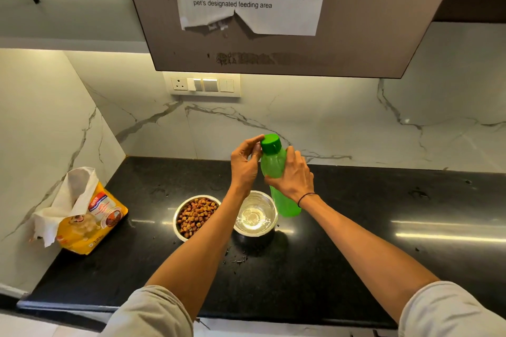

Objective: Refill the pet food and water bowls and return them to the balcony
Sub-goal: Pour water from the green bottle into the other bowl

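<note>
A green plastic bottle stands upright on the black counter, just behind and to the right of the steel water bowl, which holds clear water. My right hand grips the bottle's upper body. The fingers of my left hand curl round the green cap on top of the bottle. A steel food bowl full of brown kibble sits to the left of the water bowl, partly hidden by my left forearm.
An opened yellow pet food bag leans in the counter's left corner against the marble wall. A switch panel is on the backsplash, and a cabinet with a taped instruction sheet hangs overhead. Water drops lie near the bowls.
</note>
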